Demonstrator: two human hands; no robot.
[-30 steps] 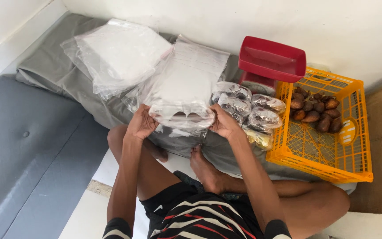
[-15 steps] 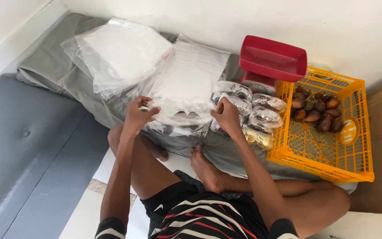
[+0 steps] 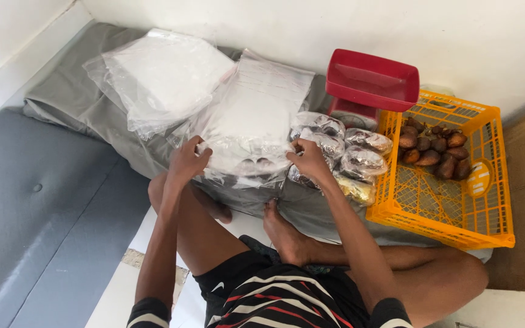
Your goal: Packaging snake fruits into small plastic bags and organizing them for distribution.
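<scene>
White wall corner, grey cloth point(image 3: 80, 115) spread over the floor, dark grey mat point(image 3: 31, 212) beside it on the left hand's side. Person sits cross-legged, bare foot point(image 3: 284, 234) just below the grip.

Both hands clamped on one clear plastic bag point(image 3: 244, 161) with brown fruit showing inside: left hand point(image 3: 188, 161) pinches its left edge, right hand point(image 3: 308, 159) pinches its right edge, fingers closed on the film. Bag rests on the cloth between the two hands, directly in front of the knees.

Room: above the grip lies a stack of flat clear bags point(image 3: 256, 103), touching the held bag; a second pile of clear bags point(image 3: 159, 76) further up and left. Little free cloth around the grip.

Just right of the right hand, filled packets point(image 3: 363, 161) of fruit, bunched together. Beyond them an orange crate point(image 3: 457, 206), brown fruit point(image 3: 432, 149) heaped in its far corner, the rest bare. Red scale tray point(image 3: 372, 79) above the packets, against the wall.
</scene>
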